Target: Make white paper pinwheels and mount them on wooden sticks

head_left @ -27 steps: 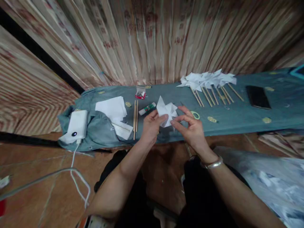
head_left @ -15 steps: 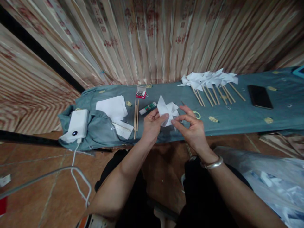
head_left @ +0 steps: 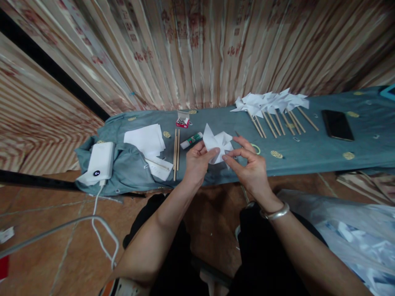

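Note:
A white paper pinwheel (head_left: 217, 142) is held up over the near edge of the cloth-covered surface. My left hand (head_left: 197, 162) is closed on its left side, the thumb pressing near the centre. The thumb and index finger of my right hand (head_left: 251, 164) pinch its lower right blade. A glue stick (head_left: 191, 140) lies just left of the pinwheel. Behind my right fingers, the pale green loop of a pair of scissors (head_left: 256, 149) shows; the rest of it is mostly hidden.
Finished pinwheels on sticks (head_left: 271, 102) lie in a row at the back right, beside a dark phone (head_left: 337, 125). Left are wooden sticks (head_left: 175, 154), a red box of small metal pins (head_left: 182, 122), white paper sheets (head_left: 145, 139) and a corded white power bank (head_left: 101, 160).
Both hands keep almost the same hold on the pinwheel. Its upper blades have tilted very slightly; the view has shifted a little.

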Demonstrator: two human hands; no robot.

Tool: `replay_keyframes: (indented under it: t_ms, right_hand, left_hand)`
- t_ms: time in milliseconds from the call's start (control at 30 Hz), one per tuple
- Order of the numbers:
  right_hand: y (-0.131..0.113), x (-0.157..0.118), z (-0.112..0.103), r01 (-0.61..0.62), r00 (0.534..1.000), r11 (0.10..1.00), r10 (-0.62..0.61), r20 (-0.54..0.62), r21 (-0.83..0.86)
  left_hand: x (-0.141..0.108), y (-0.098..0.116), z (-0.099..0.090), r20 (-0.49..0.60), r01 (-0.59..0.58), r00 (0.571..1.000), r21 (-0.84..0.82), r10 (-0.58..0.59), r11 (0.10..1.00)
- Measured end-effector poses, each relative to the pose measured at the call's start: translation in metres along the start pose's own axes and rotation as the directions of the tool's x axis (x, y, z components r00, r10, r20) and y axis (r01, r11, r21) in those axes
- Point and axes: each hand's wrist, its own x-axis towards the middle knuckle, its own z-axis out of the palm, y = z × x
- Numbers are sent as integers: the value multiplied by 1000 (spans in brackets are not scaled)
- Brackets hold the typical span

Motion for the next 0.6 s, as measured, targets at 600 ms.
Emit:
replay_keyframes:
  t_ms: [600]
  right_hand:
    - [-6,-3,0,163,987,979,-162,19,-119]
  left_hand:
    - [2,-1,-2,-19,-2,1000,54,4,999]
